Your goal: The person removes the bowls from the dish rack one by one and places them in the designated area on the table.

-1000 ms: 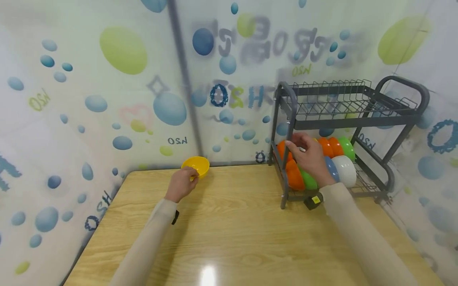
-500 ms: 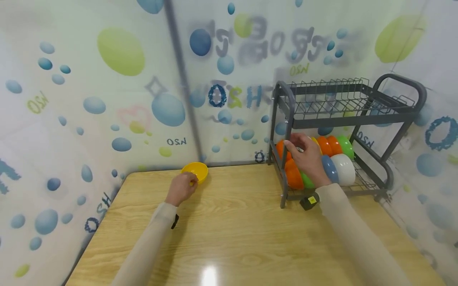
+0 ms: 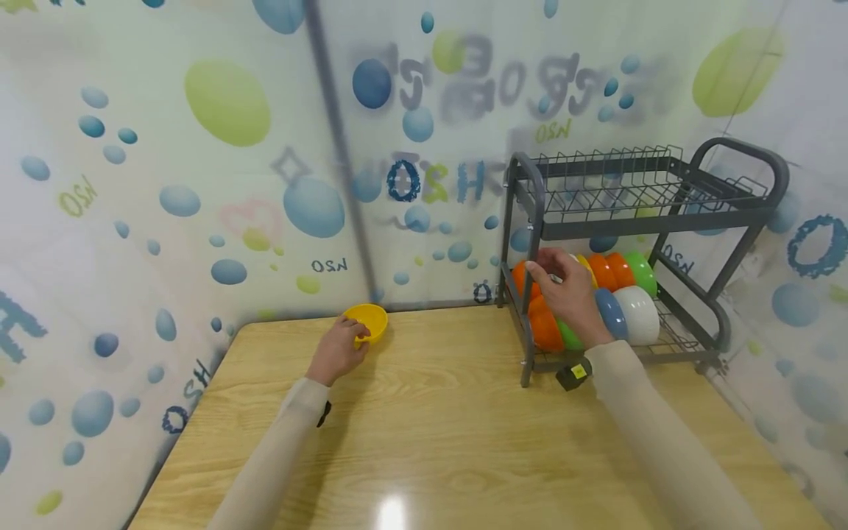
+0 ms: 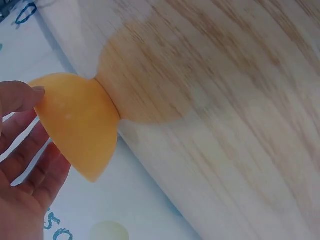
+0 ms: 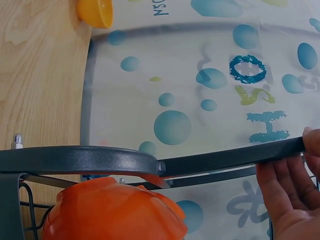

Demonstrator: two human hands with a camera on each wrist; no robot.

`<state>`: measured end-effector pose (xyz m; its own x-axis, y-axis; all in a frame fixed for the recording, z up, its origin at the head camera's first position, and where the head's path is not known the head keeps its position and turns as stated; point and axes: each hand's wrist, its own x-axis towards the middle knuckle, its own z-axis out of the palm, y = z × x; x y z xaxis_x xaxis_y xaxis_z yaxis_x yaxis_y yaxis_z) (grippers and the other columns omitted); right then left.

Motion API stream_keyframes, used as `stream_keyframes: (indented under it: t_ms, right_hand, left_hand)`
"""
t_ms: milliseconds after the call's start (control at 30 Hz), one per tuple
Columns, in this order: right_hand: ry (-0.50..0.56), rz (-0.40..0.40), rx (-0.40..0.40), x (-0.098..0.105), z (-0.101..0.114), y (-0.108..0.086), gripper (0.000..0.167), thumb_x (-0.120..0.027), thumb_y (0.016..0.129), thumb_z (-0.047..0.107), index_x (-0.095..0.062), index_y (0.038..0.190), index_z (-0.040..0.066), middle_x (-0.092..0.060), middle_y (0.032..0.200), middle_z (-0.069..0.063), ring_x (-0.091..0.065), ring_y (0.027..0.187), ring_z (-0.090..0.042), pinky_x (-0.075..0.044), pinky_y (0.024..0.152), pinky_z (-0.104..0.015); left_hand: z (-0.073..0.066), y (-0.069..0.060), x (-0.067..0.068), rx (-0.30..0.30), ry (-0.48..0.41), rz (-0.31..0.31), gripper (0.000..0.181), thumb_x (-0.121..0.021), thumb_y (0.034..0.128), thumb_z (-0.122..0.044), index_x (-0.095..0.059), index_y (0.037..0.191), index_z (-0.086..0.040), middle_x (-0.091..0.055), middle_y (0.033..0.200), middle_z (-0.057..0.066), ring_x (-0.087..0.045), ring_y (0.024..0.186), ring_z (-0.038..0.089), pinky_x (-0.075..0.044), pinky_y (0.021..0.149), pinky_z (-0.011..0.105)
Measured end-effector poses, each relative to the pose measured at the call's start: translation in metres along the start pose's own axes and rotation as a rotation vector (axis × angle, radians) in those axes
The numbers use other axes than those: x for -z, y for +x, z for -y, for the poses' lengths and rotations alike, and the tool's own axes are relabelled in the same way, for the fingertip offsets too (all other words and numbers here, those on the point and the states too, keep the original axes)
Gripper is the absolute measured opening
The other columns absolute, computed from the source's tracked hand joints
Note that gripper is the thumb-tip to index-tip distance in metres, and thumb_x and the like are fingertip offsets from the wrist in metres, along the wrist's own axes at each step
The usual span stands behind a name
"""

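My left hand (image 3: pixel 339 349) pinches the rim of a small yellow bowl (image 3: pixel 375 319) at the table's back edge. In the left wrist view, the thumb lies on the outside of the bowl (image 4: pixel 82 125) and the fingers reach behind the rim. The bowl's base meets the tabletop. At the right, my right hand (image 3: pixel 570 291) holds the front left post of a dark grey two-tier dish rack (image 3: pixel 656 224). The right wrist view shows thumb and fingers on either side of that bar (image 5: pixel 230 156). Orange bowls (image 5: pixel 115 210) sit beside it on the lower tier.
Two rows of bowls fill the lower tier, among them a white bowl (image 3: pixel 639 316), a blue bowl (image 3: pixel 610 313) and a green bowl (image 3: pixel 641 274). The wooden table (image 3: pixel 424 419) meets a patterned curtain wall (image 3: pixel 430 243) at its back edge.
The yellow bowl and left hand have shifted slightly nearer to me, and the left fingers now reach further over the bowl's rim. My right hand keeps its hold on the rack post.
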<state>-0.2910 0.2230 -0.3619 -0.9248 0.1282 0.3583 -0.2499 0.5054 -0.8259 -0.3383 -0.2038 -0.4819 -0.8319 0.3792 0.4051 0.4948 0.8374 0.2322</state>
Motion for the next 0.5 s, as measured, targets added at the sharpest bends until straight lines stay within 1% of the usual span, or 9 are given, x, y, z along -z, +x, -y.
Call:
stream_keyframes:
  t_ms: [167, 267, 367, 500]
  right_hand:
    - [-0.008, -0.004, -0.011, 0.000, 0.000, 0.000, 0.055, -0.059, 0.102, 0.050, -0.057, 0.138, 0.009, -0.061, 0.134, -0.015, -0.056, 0.131, -0.036, -0.045, 0.114, -0.056]
    - [-0.010, -0.003, -0.008, 0.000, 0.000, 0.000, 0.054, -0.059, 0.102, 0.049, -0.057, 0.138, 0.009, -0.061, 0.134, -0.015, -0.057, 0.130, -0.036, -0.045, 0.114, -0.056]
    - [-0.008, -0.002, -0.006, -0.001, 0.000, 0.000, 0.054, -0.060, 0.102, 0.049, -0.057, 0.138, 0.009, -0.061, 0.134, -0.014, -0.057, 0.130, -0.035, -0.045, 0.114, -0.056]
    - [-0.002, 0.000, -0.003, 0.000, 0.000, 0.000, 0.055, -0.059, 0.102, 0.049, -0.057, 0.138, 0.007, -0.061, 0.134, -0.016, -0.057, 0.130, -0.036, -0.045, 0.114, -0.056]
  left_hand:
    - [-0.004, -0.001, -0.001, 0.035, -0.046, -0.009, 0.025, -0.079, 0.0865, -0.010, -0.073, 0.110, -0.002, -0.070, 0.107, 0.015, -0.058, 0.100, 0.030, -0.056, 0.084, 0.044]
    - [-0.008, -0.001, -0.002, 0.063, -0.086, 0.001, 0.033, -0.079, 0.0885, -0.013, -0.070, 0.118, -0.001, -0.067, 0.119, 0.017, -0.057, 0.110, 0.034, -0.056, 0.091, 0.047]
    - [-0.014, 0.001, -0.003, 0.088, -0.128, 0.026, 0.040, -0.078, 0.0902, -0.017, -0.066, 0.125, -0.001, -0.063, 0.127, 0.019, -0.056, 0.121, 0.037, -0.054, 0.099, 0.050]
    - [-0.025, 0.005, -0.006, 0.091, -0.155, 0.040, 0.047, -0.079, 0.0914, -0.024, -0.064, 0.130, -0.001, -0.062, 0.132, 0.018, -0.054, 0.128, 0.038, -0.051, 0.106, 0.051]
